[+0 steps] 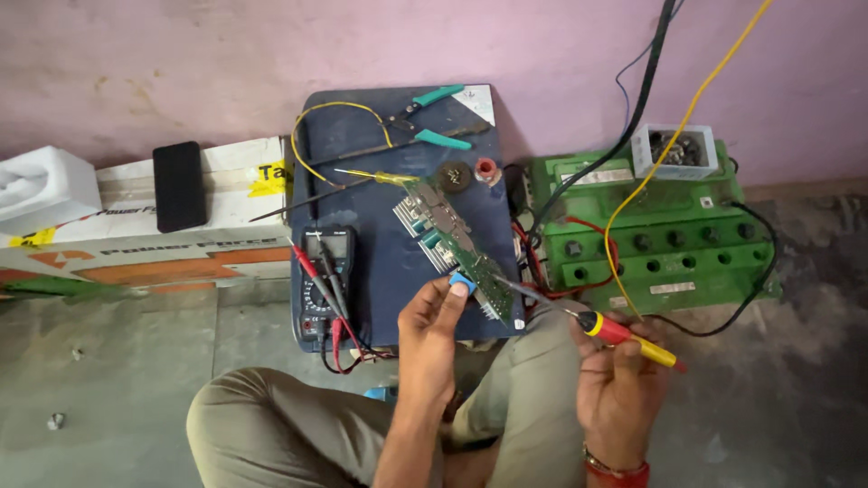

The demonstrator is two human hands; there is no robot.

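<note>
The left hand (432,318) pinches a small blue component (462,284), mostly hidden by fingertips, beside the green finned circuit board (457,246); the right hand (622,380), palm up, clasps a red-and-yellow-handled soldering iron (624,336).

Even, soft daylight; faint shadows; sharp centre; slight wide-angle stretch at edges.

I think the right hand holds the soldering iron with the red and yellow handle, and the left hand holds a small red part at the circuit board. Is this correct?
Not quite. In the head view the small part in the left hand is blue, not red. The rest holds: the right hand holds the soldering iron with the red and yellow handle, and the part is at the circuit board.
</note>
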